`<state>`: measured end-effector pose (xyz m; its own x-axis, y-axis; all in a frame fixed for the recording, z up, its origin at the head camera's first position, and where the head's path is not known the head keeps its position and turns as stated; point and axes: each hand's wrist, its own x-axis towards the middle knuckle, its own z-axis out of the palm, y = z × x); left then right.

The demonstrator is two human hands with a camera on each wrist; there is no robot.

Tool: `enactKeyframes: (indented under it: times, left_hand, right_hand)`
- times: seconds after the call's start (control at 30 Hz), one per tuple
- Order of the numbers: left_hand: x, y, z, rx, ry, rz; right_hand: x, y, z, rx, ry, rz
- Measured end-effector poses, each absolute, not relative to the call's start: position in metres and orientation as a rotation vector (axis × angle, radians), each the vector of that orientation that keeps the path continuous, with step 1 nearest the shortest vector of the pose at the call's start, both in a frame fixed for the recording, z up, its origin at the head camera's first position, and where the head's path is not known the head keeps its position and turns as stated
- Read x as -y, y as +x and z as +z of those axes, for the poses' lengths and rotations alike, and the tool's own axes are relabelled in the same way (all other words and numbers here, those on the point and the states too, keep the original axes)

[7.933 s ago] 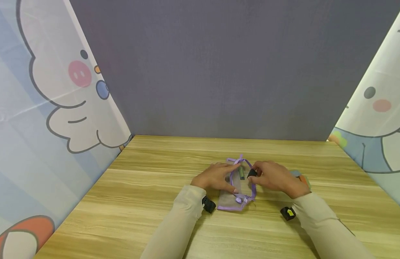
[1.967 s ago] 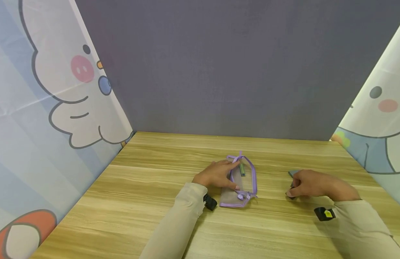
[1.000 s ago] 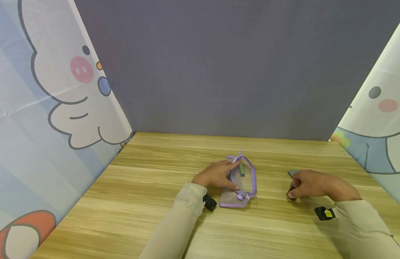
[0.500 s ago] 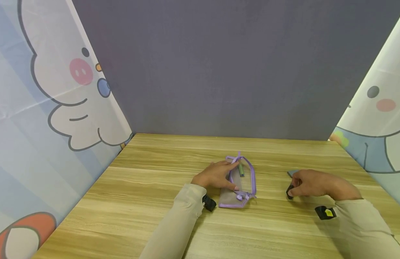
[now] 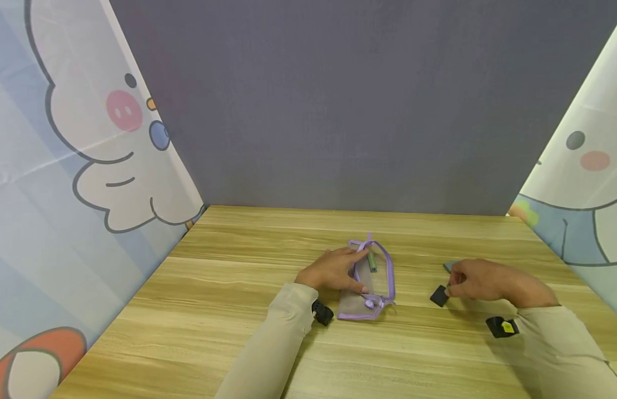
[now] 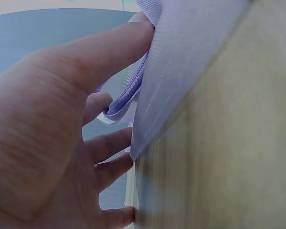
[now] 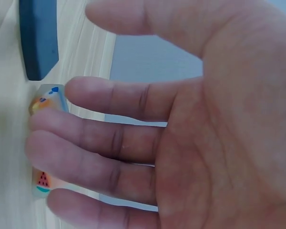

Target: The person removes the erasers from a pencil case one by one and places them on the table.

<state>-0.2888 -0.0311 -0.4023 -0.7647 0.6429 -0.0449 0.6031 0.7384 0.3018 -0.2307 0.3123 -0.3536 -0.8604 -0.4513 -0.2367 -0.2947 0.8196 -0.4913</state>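
A purple-edged mesh zipper pouch [image 5: 355, 308] lies on the table with its mouth spread. My left hand [image 5: 330, 270] rests on it, thumb at the near side of the mouth and a finger at the far side; its fingers look mostly straight in the left wrist view. A small green item [image 5: 372, 261] shows inside. To the right, a small black block [image 5: 439, 296] lies by my right thumb. My right hand [image 5: 485, 284] has its fingers extended; the right wrist view shows the block [image 7: 38, 40] apart from them. A printed item [image 7: 43, 183] sits partly behind those fingertips.
A flat grey-blue item [image 5: 449, 267] pokes out beyond the right hand, mostly hidden by it. The wooden table [image 5: 213, 288] ends at a dark grey panel [image 5: 338, 111] behind. Cartoon-printed sheets flank both sides.
Earlier my right hand held a black block at the pouch's mouth, then moved right. Half a second ago it pinched an upright black block; now the block lies flat, released. My left hand stays.
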Motion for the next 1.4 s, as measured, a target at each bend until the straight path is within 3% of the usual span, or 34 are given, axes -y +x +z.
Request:
enactKeyframes:
  times: [0.63, 1.4]
  left_hand:
    - [0.031, -0.289, -0.402, -2.787, 1.024, 0.408]
    - [0.031, -0.289, -0.403, -2.796, 1.019, 0.423]
  right_hand:
    - [-0.308, -0.235, -0.36, -2.866, -0.738, -0.576]
    - [-0.3, -0.24, -0.363, -2.891, -0.748, -0.617]
